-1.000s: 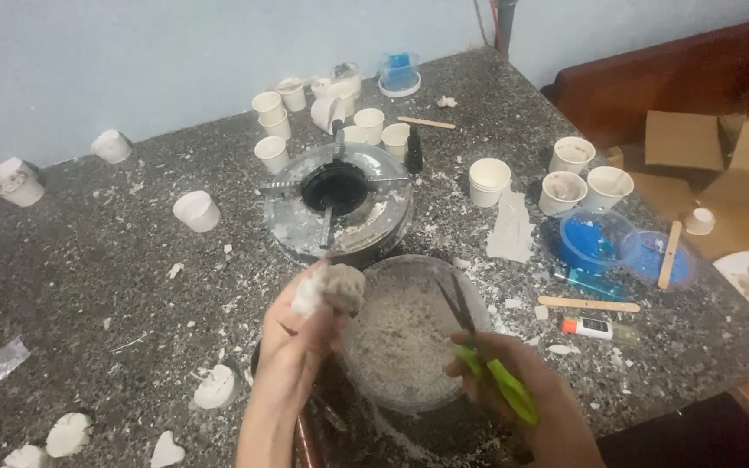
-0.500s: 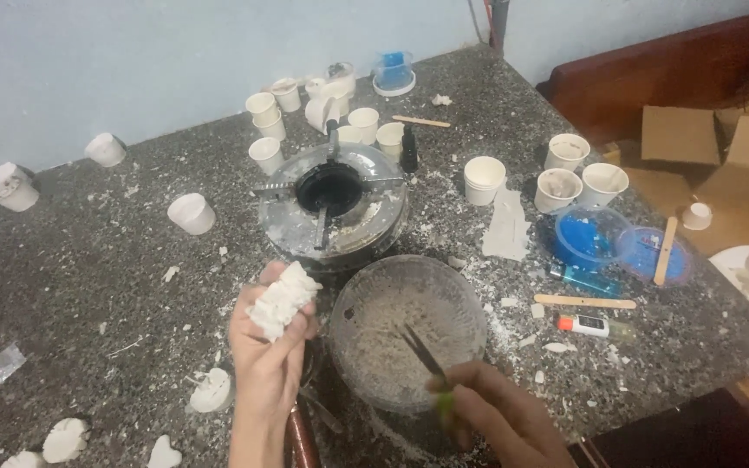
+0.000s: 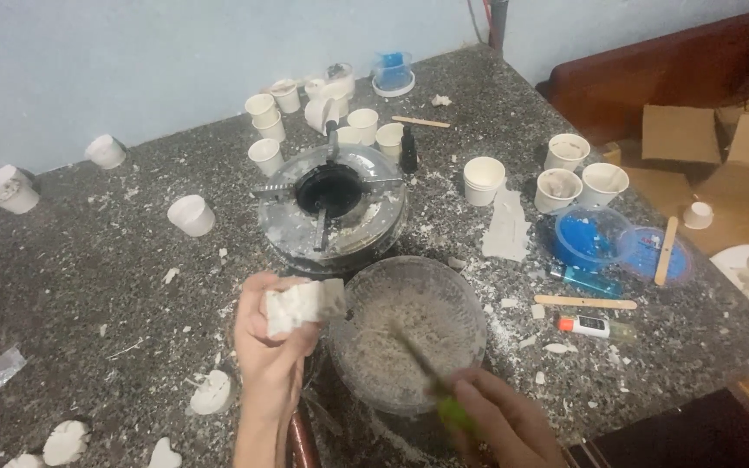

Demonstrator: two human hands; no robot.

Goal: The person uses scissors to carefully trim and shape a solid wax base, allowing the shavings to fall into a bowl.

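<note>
- White chunk [image 3: 298, 305] is gripped in the closed left hand [image 3: 275, 351], held just outside the rim of the bowl [image 3: 366, 286] at about its 9 o'clock; whether chunk and rim touch cannot be told.
- From that hand the bowl's crumbly grey-white fill [image 3: 400, 342] lies toward 3 o'clock, so the chunk is the nearer piece to the bowl and the left hand the nearer to the rim.
- A thin stick with a green handle [image 3: 431, 381] is held in the closed right hand [image 3: 500, 425], at the bowl's 5 o'clock; its long axis runs from 5 toward 11 o'clock, with the tip down in the fill.
- Beyond the bowl, at 12 o'clock, a round metal burner [image 3: 331, 208] is seen, just beside the rim.
- Farther out, white cups [image 3: 484, 178] and blue dishes [image 3: 591, 238] are spread toward 1 to 3 o'clock on the speckled table [image 3: 88, 286].
</note>
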